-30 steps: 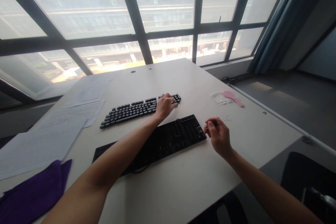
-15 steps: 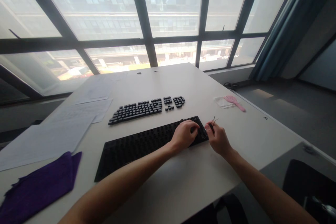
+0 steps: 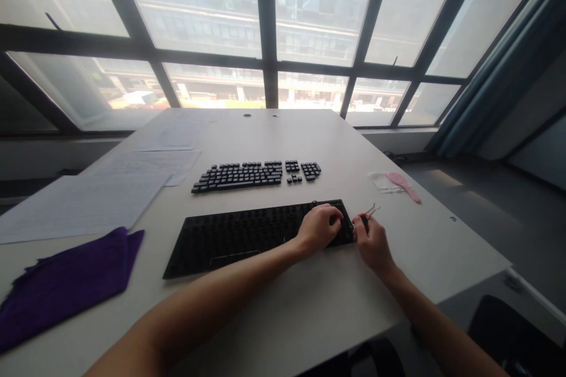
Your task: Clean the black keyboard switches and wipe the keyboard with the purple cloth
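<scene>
A black keyboard base with its keycaps off lies slanted on the table. My left hand rests over its right end, fingers curled with thumb and forefinger bent together. Whatever those fingers hold, if anything, is hidden. Just past the keyboard's right edge, my right hand is closed around a keycap puller, whose thin wire ends stick out above the fist. Black keycaps stand behind the keyboard, laid out in keyboard order with separate groups at the right.
Paper sheets cover the table's left side, with a folded purple cloth in front. To the right lies a pink hairbrush on a white tissue. Windows rise behind the white table; a dark chair stands at lower right.
The camera view has turned slightly, so the table and everything on it appear shifted and levelled. Both hands keep nearly the same place at the keyboard's right end.
</scene>
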